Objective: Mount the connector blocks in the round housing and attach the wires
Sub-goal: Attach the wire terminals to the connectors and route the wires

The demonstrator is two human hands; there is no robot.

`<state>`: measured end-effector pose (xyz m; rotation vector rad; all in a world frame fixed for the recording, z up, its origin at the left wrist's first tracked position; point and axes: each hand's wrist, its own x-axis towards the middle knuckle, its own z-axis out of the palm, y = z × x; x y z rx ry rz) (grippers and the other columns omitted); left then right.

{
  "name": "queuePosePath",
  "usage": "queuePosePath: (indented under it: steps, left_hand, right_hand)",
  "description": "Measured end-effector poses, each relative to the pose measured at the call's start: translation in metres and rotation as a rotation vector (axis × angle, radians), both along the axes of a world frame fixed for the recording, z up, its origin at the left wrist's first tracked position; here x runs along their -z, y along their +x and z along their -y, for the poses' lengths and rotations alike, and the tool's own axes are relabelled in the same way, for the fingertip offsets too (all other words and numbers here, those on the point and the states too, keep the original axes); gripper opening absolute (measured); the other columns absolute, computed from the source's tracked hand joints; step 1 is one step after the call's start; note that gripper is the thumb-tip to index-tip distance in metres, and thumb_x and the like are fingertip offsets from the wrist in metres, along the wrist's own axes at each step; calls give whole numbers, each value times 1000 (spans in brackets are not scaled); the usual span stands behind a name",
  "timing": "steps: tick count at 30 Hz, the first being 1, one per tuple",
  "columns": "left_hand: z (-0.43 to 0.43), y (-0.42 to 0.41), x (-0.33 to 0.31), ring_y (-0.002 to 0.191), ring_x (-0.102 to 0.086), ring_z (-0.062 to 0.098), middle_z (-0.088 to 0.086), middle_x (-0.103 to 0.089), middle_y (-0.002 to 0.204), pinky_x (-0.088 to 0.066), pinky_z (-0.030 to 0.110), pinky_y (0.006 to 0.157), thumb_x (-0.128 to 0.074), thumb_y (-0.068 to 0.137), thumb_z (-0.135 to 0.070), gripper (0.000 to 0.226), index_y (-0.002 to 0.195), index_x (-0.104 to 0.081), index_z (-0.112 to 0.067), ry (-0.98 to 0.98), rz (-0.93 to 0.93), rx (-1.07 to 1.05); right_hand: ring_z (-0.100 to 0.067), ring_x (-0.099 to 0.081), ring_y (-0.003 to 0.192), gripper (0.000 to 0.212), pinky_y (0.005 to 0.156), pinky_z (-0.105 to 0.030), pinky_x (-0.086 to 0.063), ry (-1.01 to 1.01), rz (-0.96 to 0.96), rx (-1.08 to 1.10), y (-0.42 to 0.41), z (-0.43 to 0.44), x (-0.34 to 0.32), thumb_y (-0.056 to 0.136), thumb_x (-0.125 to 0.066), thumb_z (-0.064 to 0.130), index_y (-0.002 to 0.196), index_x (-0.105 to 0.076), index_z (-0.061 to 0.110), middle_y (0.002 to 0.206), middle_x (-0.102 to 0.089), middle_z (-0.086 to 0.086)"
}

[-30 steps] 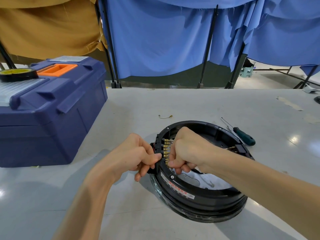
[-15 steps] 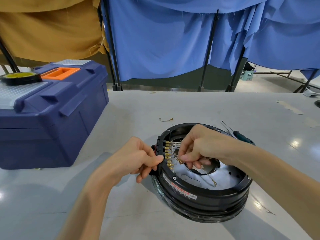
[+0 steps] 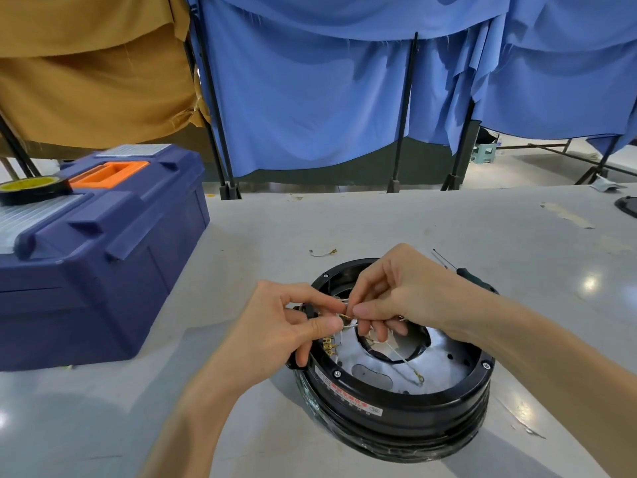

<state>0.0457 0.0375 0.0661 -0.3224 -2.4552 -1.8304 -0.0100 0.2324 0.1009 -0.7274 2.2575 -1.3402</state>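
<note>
Hands pinch a thin white wire (image 3: 403, 360) above the round housing (image 3: 431, 419).
Left hand (image 3: 286, 326) and right hand (image 3: 396, 298) meet fingertip to fingertip at the housing's nine o'clock rim, right by the connector block (image 3: 309, 310), likely to push the wire's end onto it. A screwdriver (image 3: 477, 276) lies at two o'clock, a blue toolbox (image 3: 103, 270) at ten.

The round housing (image 3: 396, 414) was black, with a bright silver floor plate (image 3: 451, 369) and a white label (image 3: 348, 399) printed in red. The terminals (image 3: 330, 347) were brass-gold and the wires (image 3: 404, 361) white. The table (image 3: 379, 219) was pale grey. At its left edge, the toolbox (image 3: 103, 277) was dark blue with an orange handle recess (image 3: 110, 172). The tape roll (image 3: 31, 189) on it was black with a yellow core. The screwdriver handle (image 3: 477, 276) was dark green. Beyond the far edge, the curtains (image 3: 310, 98) were blue and the cloth (image 3: 86, 81) on the left ochre.
</note>
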Motion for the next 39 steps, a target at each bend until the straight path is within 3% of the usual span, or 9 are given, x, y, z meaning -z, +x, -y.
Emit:
queuePosePath:
  steps: [4,8,16,21,24,29,32,35,39]
  left_hand:
    - [0,-3,3,36,-41,16,7,-49,37,-39,34,64,-76,78,-21,2,79,-76,-22,-17,18,-32]
    - [-3,-4,7,34,-36,13,6,-47,36,-31,25,50,-72,84,-18,10,74,-70,-20,-21,39,-52]
    - [-4,-7,12,32,-37,14,2,-43,33,-29,20,42,-71,85,-11,17,72,-66,-22,14,-42,-116]
    - [-4,-9,13,30,-38,13,-2,-47,38,-29,16,40,-70,84,-6,11,80,-69,-15,70,-71,-98]
    - [-4,-8,14,30,-39,13,-2,-51,41,-31,15,42,-71,84,-5,16,78,-70,-20,65,-85,-92]
    - [-6,-8,14,31,-39,13,0,-49,37,-41,23,51,-76,80,-14,9,79,-70,-22,75,-79,-94]
    - [-11,-6,13,32,-40,14,0,-52,40,-37,22,47,-79,76,-17,10,80,-70,-20,95,-111,-148]
    - [-17,-5,12,30,-41,11,-6,-56,43,-32,14,40,-75,81,-10,11,75,-69,-18,17,-223,-241]
    - [-22,-5,12,30,-41,4,-24,-58,54,-36,14,45,-74,81,-5,25,70,-66,-26,-195,-402,-299]
  right_hand:
    - [-11,-57,43,7,43,-19,-44,-30,-41,40,2,1,1,86,-70,0,80,-71,1,66,-71,-14]
    - [-13,-61,47,9,48,-24,-48,-65,-106,44,4,3,3,85,-72,0,78,-71,5,64,-71,-11]
    - [-8,-63,51,14,51,-23,-52,57,-234,31,4,3,8,88,-69,5,77,-71,14,65,-71,-3]
    - [-8,-50,37,18,40,-18,-34,-77,1,60,1,1,8,92,-61,-2,76,-68,2,60,-66,-11]
    - [-9,-46,33,17,37,-19,-28,-141,110,71,-1,0,9,93,-58,-6,79,-67,-7,61,-63,-17]
    - [-10,-46,33,15,36,-18,-27,-155,134,70,-2,0,9,93,-58,-7,80,-66,-9,62,-63,-19]
    - [-9,-47,34,15,34,-16,-26,-140,103,68,-1,1,11,93,-59,-4,81,-66,-5,61,-64,-16]
    - [-11,-45,34,14,37,-16,-31,-112,26,72,1,4,15,94,-60,-1,82,-67,-2,59,-65,-9]
    - [-8,-38,33,19,41,-19,-31,-117,10,76,1,5,16,94,-59,-1,78,-68,1,56,-60,-8]
